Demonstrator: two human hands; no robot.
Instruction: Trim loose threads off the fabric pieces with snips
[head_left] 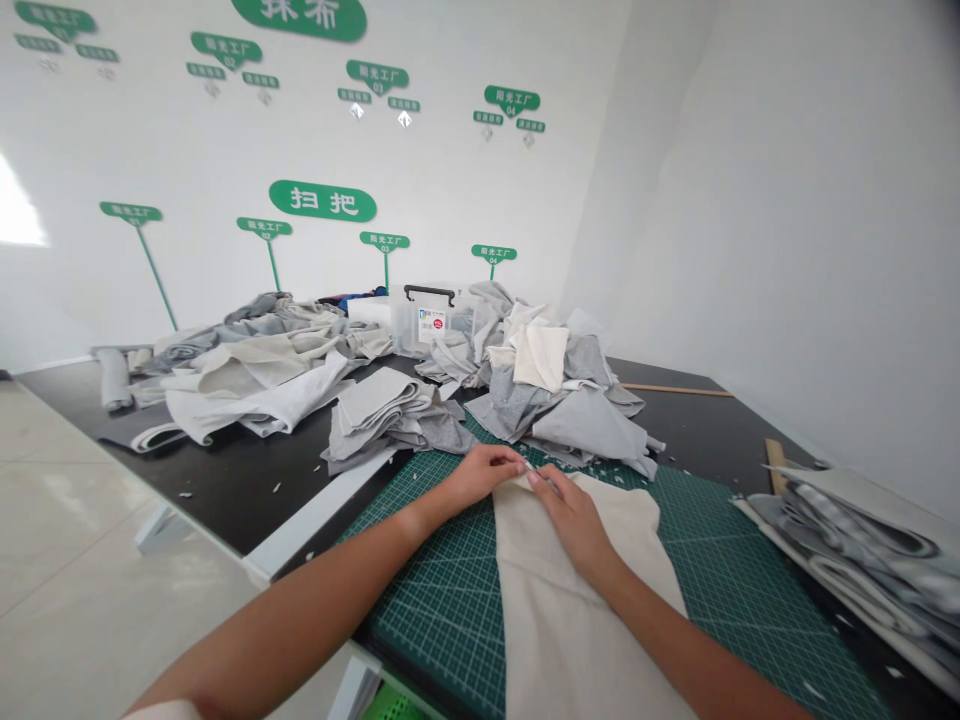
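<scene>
Green mat (427, 580), lower centre | your left hand (478, 478), nearer its corner, and right hand (574, 518) pinch closed on beige cloth (566, 610) | length runs down-frame

Green wall signs (322, 201), clear plastic box (409, 330), wooden strip (679, 390)
</scene>
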